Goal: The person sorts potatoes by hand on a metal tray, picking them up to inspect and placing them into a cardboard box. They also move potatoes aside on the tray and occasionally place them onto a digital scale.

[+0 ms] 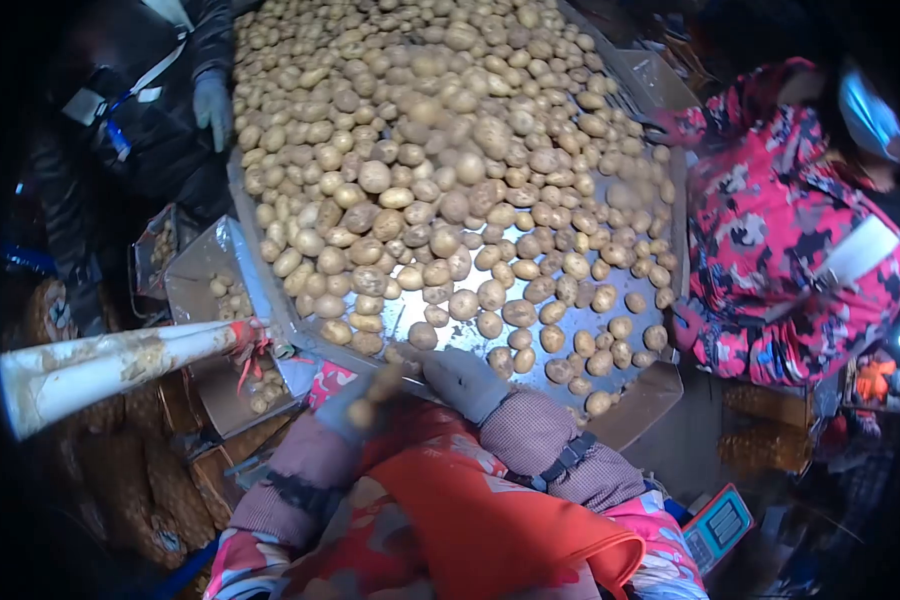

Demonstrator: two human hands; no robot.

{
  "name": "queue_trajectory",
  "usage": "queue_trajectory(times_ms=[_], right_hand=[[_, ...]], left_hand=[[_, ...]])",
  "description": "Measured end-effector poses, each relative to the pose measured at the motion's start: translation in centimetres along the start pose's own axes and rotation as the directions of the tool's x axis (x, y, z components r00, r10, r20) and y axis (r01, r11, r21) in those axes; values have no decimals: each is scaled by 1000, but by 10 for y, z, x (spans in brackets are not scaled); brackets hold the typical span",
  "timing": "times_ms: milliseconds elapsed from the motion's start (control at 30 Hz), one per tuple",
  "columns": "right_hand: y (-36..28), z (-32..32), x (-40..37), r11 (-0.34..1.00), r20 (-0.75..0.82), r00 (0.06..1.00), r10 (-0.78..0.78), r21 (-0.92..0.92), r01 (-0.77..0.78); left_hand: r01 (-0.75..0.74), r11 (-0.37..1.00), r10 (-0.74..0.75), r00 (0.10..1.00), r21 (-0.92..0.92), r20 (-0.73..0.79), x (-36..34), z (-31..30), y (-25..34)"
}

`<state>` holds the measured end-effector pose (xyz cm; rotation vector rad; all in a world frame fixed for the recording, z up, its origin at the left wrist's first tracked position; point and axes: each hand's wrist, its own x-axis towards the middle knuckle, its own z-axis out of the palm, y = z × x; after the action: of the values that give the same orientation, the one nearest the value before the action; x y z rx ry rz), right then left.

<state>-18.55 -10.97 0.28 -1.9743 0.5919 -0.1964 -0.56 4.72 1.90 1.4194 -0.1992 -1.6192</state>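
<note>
Countless potatoes (374,177) cover a metal sorting table (410,312) in front of me. At its near edge my right hand (462,382), in a grey glove, lies with the fingers stretched to the left. A potato (423,335) sits just beyond those fingertips. My left hand (348,404), also gloved, is at the near left edge and smeared by motion. Blurred potatoes (384,382) overlap it, and I cannot tell whether its fingers hold them.
Left stands a co-worker with a gloved hand (212,108) at the rim; right, another in a pink camouflage sleeve (745,232). A lined box (195,270) holds potatoes at left, beside a dirty white pipe (120,365). A cardboard chute (645,405) is at the near right corner.
</note>
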Motion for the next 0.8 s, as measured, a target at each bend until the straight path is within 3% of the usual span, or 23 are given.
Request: queue_trajectory(times_ms=[33, 100, 133, 167, 200, 233, 267, 300, 333, 367, 400, 433, 467, 500, 533, 567, 600, 633, 700, 767, 800], right_hand=[[15, -7, -3, 976, 11, 1000, 18, -219, -15], [19, -46, -8, 894, -19, 985, 174, -415, -166], [30, -62, -14, 895, -215, 970, 112, -402, -193], [47, -77, -23, 898, -404, 914, 48, -383, -217], [75, -100, -33, 762, -353, 936, 14, -602, -239], [73, -121, -39, 728, -417, 908, 41, -610, -313], [60, -140, -40, 693, -473, 879, 64, -612, -380], [45, -158, -39, 729, -591, 751, 296, -369, -577], [35, -171, -30, 682, -630, 575, 522, -97, -725], [36, -174, -15, 692, -619, 593, 515, -108, -714], [38, -175, 1, 821, -674, 724, 150, -323, -471], [39, -175, 17, 821, -637, 734, -235, -535, -202], [18, -161, 48, 848, -559, 761, -328, -529, -23], [10, -137, 78, 794, -521, 682, -513, -590, 147], [-21, -122, 99, 760, -404, 717, -568, -591, 269], [-31, -109, 118, 708, -259, 768, -586, -625, 329], [-28, -96, 131, 658, -135, 820, -556, -674, 336], [-20, -87, 134, 634, -110, 837, -536, -708, 313], [-14, -88, 128, 598, -83, 854, -513, -749, 286], [-8, -104, 110, 774, -176, 982, -73, -631, -56], [3, -113, 96, 765, -174, 983, -67, -641, -61]], left_hand=[[-102, 814, 150, 988, 571, -37, -6, -22, -6], [-207, 870, 326, 922, 447, -208, -19, -83, -43], [-120, 946, 78, 986, -300, -150, -40, -108, -35], [89, 493, -67, 996, -865, 64, -60, -133, -25], [-120, 614, 405, 896, -780, 181, -65, -166, -33], [-473, 649, 270, 875, -596, -402, -82, -168, -24], [-634, 689, 364, 722, -351, -589, -88, -205, -28], [-586, 674, 308, 776, -450, -550, -87, -240, -32], [-596, 667, 305, 766, -446, -566, -90, -262, -29], [-684, 518, 83, 638, -514, -765, -91, -286, -28], [-779, 355, -184, 483, -516, -856, -93, -296, -30], [-711, 391, -30, 625, -585, -780, -98, -287, -37], [-634, 447, 121, 742, -631, -660, -103, -275, -46], [-554, 525, 262, 827, -646, -497, -99, -274, -65], [-481, 438, 96, 865, -759, -492, -102, -209, -35], [-310, 555, 292, 941, -771, -168, -103, -178, -26], [-172, 531, 293, 956, -830, -11, -97, -146, -17], [-227, 653, 223, 969, -723, -103, -91, -133, -27], [-18, 606, 154, 983, -795, 95, -91, -106, -11], [83, 521, 138, 974, -850, 180, -81, -83, -8], [33, 638, 107, 985, -770, 131, -73, -69, 3]])
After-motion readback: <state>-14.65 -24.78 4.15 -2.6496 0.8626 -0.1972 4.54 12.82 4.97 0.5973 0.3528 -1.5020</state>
